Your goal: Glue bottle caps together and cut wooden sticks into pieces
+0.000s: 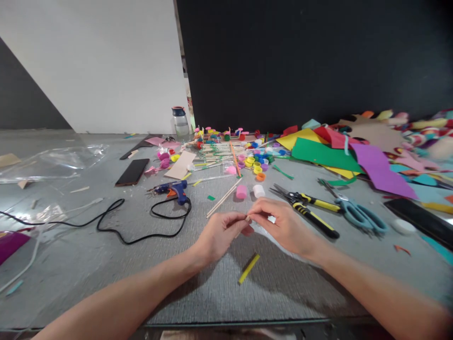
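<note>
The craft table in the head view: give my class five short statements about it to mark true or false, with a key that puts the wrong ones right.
1. The left hand and the right hand are close together. True.
2. The blue glue gun lies to the right of both hands. False: it lies to their left.
3. A yellow strip lies on the table, nearer the person than the hands. True.
4. The right hand holds the blue-handled scissors. False: they lie on the table, to the right of that hand.
5. The pink cap and the white cap are stacked. False: they sit side by side, slightly apart.
</note>
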Tool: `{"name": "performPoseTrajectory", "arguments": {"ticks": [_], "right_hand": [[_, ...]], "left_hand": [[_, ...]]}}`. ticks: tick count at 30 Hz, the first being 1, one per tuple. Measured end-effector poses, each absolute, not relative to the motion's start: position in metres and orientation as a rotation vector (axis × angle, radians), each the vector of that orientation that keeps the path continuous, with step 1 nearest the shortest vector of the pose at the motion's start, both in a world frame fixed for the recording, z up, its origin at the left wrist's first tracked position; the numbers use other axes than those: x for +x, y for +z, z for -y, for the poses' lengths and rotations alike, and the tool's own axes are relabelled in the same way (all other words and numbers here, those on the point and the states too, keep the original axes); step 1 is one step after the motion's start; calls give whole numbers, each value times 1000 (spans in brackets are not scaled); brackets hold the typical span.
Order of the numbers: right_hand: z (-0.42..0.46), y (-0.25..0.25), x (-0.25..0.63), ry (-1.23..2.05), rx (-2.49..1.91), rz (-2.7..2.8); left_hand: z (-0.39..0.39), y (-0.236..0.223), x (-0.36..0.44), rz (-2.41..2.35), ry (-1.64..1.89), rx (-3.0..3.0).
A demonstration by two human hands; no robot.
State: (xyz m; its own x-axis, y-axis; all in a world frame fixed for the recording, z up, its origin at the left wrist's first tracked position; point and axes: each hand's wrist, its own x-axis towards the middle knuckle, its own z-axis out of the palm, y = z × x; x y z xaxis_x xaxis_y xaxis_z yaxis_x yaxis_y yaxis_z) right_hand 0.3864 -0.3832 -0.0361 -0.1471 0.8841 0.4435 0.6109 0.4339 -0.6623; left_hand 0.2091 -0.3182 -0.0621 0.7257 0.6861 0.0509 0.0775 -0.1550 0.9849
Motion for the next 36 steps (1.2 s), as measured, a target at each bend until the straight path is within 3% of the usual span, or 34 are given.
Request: {"name": "performPoseTrajectory", "arguments": {"ticks": [4,8,10,28,36], "right_hand": [[376,-33,421,454,-1441,1760],[379,-44,502,-21,-2190,1818],[385,-55,535,-12,-2325,1828],[383,-75,544,-252,-2535,1850],[390,-67,530,-508,-2347,1804]], "left_hand": [[316,-64,209,-648,647,1582],[307,-63,205,-643,711,1463],[303,-62,202,-629,727,1459],[296,-54,189,-576,677,1101],[297,-55,190,-594,746,1190]]}}
